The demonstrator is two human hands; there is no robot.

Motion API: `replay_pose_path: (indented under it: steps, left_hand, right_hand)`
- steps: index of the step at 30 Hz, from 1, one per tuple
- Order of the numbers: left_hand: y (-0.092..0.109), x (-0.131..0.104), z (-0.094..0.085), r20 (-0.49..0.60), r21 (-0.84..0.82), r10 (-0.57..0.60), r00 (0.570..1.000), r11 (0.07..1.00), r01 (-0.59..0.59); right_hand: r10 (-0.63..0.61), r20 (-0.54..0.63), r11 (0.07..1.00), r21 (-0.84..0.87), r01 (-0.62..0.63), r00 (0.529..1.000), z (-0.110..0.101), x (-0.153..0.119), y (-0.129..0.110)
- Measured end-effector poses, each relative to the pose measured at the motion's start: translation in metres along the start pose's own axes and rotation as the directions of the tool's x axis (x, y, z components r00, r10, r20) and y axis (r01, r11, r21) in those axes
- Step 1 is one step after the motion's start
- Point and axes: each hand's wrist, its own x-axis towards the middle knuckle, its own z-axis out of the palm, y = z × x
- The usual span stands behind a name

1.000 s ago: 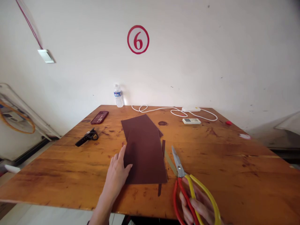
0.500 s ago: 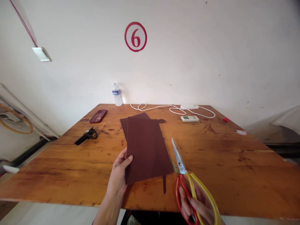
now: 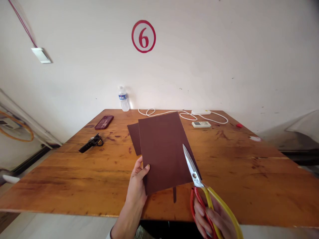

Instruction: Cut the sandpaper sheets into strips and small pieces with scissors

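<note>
My left hand [image 3: 137,186] grips a dark brown sheet [image 3: 164,152] by its lower left edge, thumb on top, and holds it tilted above the table. Wrapped in my right hand [image 3: 211,215] is a pair of scissors [image 3: 195,174] with one red and one yellow handle. The blades are closed and point up and away, overlapping the sheet's right edge in view. Behind the held sheet, a second brown sheet [image 3: 134,137] lies on the table, mostly hidden. A narrow dark strip [image 3: 174,195] shows on the table below the sheet's bottom edge.
On the wooden table [image 3: 236,186] lie a dark red phone [image 3: 104,122] and a black strapped object [image 3: 91,143] at left. A water bottle [image 3: 123,99] stands by the wall. Farther right are a white power strip [image 3: 200,112] with its cord and a white remote [image 3: 201,124].
My left hand has moved right with the brown sheet, covering more of the second sheet. My right hand and the scissors have shifted slightly right, and the blades now overlap the sheet in view.
</note>
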Motion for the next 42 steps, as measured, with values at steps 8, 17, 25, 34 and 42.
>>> replay_pose_path:
  steps: [8, 17, 25, 34, 42]
  left_hand:
    - [-0.005, 0.000, 0.001, 0.018, -0.013, -0.013, 1.000, 1.000, 0.013]
    - [-0.006, -0.001, 0.002, 0.037, -0.016, -0.011, 0.999, 1.000, 0.012]
    - [-0.006, -0.001, 0.003, 0.030, -0.012, -0.018, 0.999, 1.000, 0.018]
    - [-0.006, -0.002, 0.003, 0.027, -0.020, -0.021, 0.999, 1.000, 0.022]
    - [-0.005, -0.003, 0.006, 0.022, -0.025, -0.026, 0.999, 0.999, 0.026]
  right_hand:
    - [-0.052, -0.021, 0.999, 0.010, 0.052, 0.998, -0.002, 0.000, 0.002]
    - [-0.064, 0.011, 0.997, 0.040, 0.063, 0.998, 0.003, 0.002, -0.006]
    - [-0.102, 0.103, 0.992, 0.078, 0.094, 0.989, 0.013, 0.000, -0.021]
    - [-0.120, 0.128, 0.988, 0.110, 0.107, 0.984, 0.009, 0.001, -0.016]
    - [-0.108, 0.116, 0.991, 0.093, 0.098, 0.987, 0.012, 0.000, -0.018]
